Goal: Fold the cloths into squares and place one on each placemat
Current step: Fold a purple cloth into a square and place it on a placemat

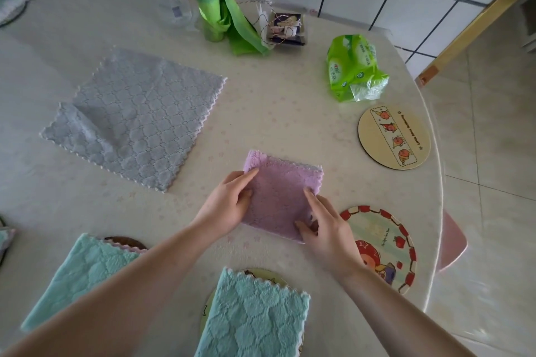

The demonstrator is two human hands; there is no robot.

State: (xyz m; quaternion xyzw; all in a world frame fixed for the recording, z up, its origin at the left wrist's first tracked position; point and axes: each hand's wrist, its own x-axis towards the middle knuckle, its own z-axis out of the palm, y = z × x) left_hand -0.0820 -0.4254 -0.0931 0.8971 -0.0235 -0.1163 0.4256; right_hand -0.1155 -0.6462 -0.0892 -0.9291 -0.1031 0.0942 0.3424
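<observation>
Lilac cloth (282, 197), folded square, scalloped edges, apparently evenly stacked.

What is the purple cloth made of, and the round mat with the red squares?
The purple cloth looks like soft, fluffy microfibre: fuzzy, matte, with zigzag-cut edges. The round mat looks stiff and flat with a smooth printed picture, perhaps coated board or plastic; which one cannot be told.

A folded purple cloth (282, 197) lies square, just left of the red-rimmed placemat (385, 246). Farther left of that placemat, a grey cloth (136, 116) lies unfolded; two teal cloths (255, 316) cover what seem to be placemats.
</observation>
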